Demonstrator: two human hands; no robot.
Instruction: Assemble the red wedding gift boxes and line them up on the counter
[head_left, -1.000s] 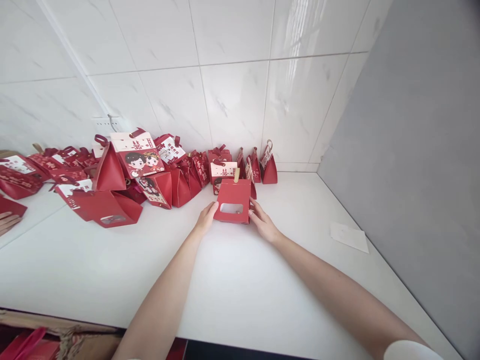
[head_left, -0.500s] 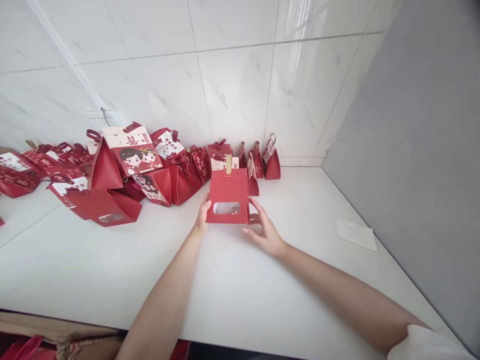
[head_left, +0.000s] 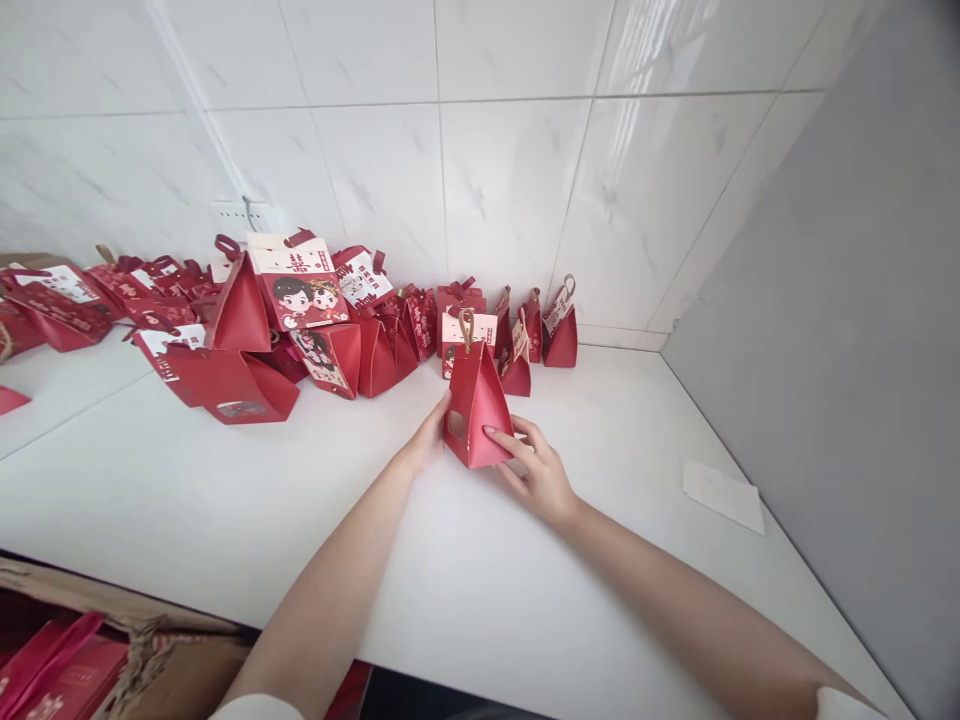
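Between my hands stands a red gift box [head_left: 487,405], upright and triangular from the side, with a gold ribbon loop on top and a small clear window at its left. My left hand [head_left: 430,436] grips its left edge, the fingertips partly hidden behind it. With its fingers on the side panel and around the right edge, my right hand [head_left: 541,470] holds the other side. Just behind it is a cream-and-red gift box [head_left: 480,327], partly covered. Several small red boxes, one of them a tent-shaped box [head_left: 561,335], stand to the right near the wall.
A pile of red gift boxes [head_left: 244,385] spreads along the back left of the white table [head_left: 360,540]. A white paper slip [head_left: 723,496] lies at right beside a grey panel [head_left: 825,300]. Below the front edge, a cardboard carton [head_left: 180,670] contains red packaging.
The gift box has turned from its windowed front to show its triangular side. My right hand's fingers have come onto that side panel. The view has shifted slightly left.
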